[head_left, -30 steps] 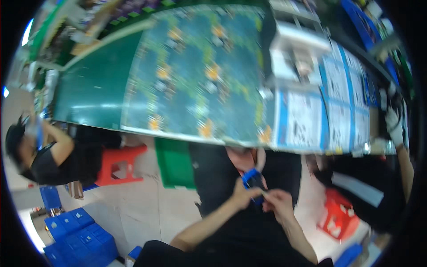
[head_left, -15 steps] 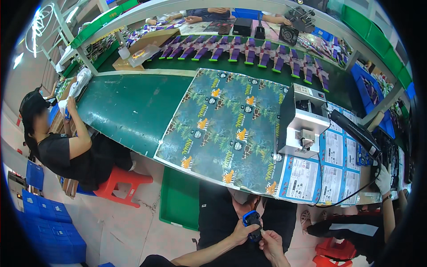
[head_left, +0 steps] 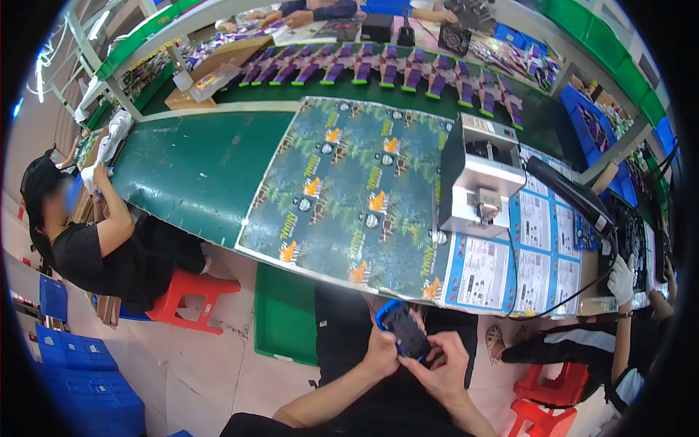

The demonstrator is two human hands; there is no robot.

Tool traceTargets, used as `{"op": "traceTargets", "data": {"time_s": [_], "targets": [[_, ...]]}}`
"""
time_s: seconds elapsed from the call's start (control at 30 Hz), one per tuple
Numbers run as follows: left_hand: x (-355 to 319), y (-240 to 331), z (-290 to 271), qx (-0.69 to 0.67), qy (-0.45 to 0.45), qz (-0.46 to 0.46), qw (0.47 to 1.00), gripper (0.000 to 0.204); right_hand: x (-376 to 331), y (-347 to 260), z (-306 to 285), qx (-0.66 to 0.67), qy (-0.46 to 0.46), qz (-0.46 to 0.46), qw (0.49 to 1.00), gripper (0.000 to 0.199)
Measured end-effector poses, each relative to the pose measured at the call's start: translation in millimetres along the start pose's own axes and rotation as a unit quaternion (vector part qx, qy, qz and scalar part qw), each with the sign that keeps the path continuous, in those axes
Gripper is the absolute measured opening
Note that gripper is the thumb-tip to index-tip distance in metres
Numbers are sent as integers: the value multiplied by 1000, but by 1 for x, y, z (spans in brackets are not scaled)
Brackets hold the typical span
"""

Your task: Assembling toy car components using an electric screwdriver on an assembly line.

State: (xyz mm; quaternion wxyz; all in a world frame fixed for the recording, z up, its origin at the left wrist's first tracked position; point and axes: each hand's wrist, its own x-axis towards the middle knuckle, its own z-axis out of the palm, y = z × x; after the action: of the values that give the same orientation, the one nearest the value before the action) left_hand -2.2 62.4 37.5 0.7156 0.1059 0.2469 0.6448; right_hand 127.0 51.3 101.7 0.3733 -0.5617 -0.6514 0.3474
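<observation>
Above my lap, just off the table's near edge, I hold a black plastic part with a blue rim, tilted; its exact kind I cannot make out. My left hand is closed around its left side. On its lower right side, the fingers and thumb of my right hand press against it, closed. Whether a smaller piece sits between those right fingers is hidden.
A patterned sheet covers the table before me, with a grey metal machine on its right. Purple parts line the far belt. A green bin stands below the table. One co-worker sits left; a gloved hand is at right.
Both hands have lifted the black and blue part a little toward the table and turned it. My right hand has come further around its lower side. The whole view has shifted slightly.
</observation>
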Motion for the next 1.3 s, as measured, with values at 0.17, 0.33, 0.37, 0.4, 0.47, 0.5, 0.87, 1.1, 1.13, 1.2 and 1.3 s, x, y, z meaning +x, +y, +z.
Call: {"op": "traceTargets", "data": {"time_s": [0.17,0.33,0.37,0.4,0.47,0.5,0.87,1.1,1.13,1.2,1.3], "targets": [[29,31,25,-5,-28,4,1000,92,41,-16,-4,-3,10,-103,995,50],[54,52,35,-9,-15,41,999,91,75,-16,6,38,23,-140,989,45],[55,54,39,-28,-14,41,999,92,77,-19,4,52,16,-111,992,44],[55,55,40,-31,-10,41,999,93,78,-21,5,75,18,-98,992,45],[54,57,47,-21,46,44,998,94,82,-20,3,96,20,-87,991,46],[52,60,51,-20,50,46,997,94,85,-19,2,99,29,-94,990,46],[45,64,29,-52,14,-12,998,109,156,8,10,-204,96,-148,963,42],[46,62,24,-41,3,-35,999,114,150,10,9,-136,138,-154,969,36],[46,62,21,-37,-16,-48,998,113,146,9,7,-135,139,-155,969,36],[47,62,19,-33,-37,-60,997,112,136,6,2,-27,120,-183,975,33],[45,61,20,-28,-49,-65,996,108,127,-8,2,17,79,-204,976,29]]}}
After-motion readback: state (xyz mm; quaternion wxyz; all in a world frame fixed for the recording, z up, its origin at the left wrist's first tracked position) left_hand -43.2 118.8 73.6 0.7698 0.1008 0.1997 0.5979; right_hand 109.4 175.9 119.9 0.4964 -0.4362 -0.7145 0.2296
